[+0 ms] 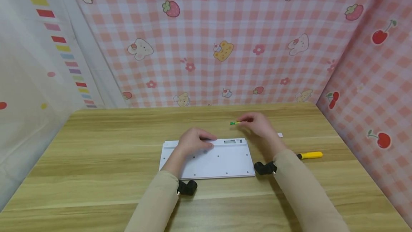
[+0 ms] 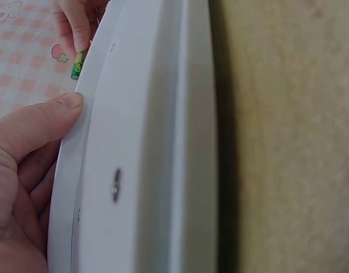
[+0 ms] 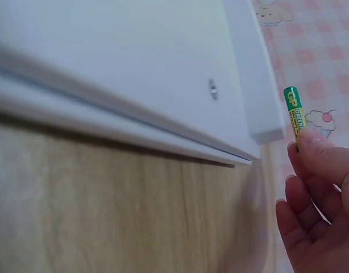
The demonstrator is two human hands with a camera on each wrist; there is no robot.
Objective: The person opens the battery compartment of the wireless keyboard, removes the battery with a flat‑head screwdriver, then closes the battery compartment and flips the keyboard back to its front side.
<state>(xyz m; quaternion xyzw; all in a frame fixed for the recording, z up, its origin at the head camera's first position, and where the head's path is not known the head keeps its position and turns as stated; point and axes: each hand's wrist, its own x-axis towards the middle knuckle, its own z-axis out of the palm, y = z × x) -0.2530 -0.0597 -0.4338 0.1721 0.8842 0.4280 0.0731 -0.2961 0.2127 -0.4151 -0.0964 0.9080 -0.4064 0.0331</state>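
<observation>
- Battery [image 1: 234,122] marked GP, green and yellow, is pinched between thumb and forefinger of the right hand [image 1: 259,126]; we see it beyond the far edge of the upturned white keyboard [image 1: 212,165], apart from it, its green end sticking out.
- Keyboard, as we judge it from the slim white case, lies underside up on the wooden table [image 1: 106,174], its battery compartment [image 1: 230,141] showing in the raised bar along the far edge. We cannot tell what, if anything, sits inside.
- Left hand [image 1: 194,142] grips that raised bar, thumb on the near side and forefinger along the far side, just left of the compartment.
- Weight, by our estimate, is slight for so small a cell: rigid, smooth-jacketed, apt to roll if dropped. We would hold it around the barrel toward the rear, as the fingertips do here, leaving the leading end free.
- Plastic of the keyboard looks light, stiff and a little slick, and we would expect it to slide under a sideways push. The thick bar offers the surest hold; we would favour it over the thin near edge and keep pressure off the compartment's small parts.
- Yellow-handled tool [image 1: 311,155], probably a screwdriver, lies right of the keyboard, partly hidden by the right sleeve [image 1: 300,185].
</observation>
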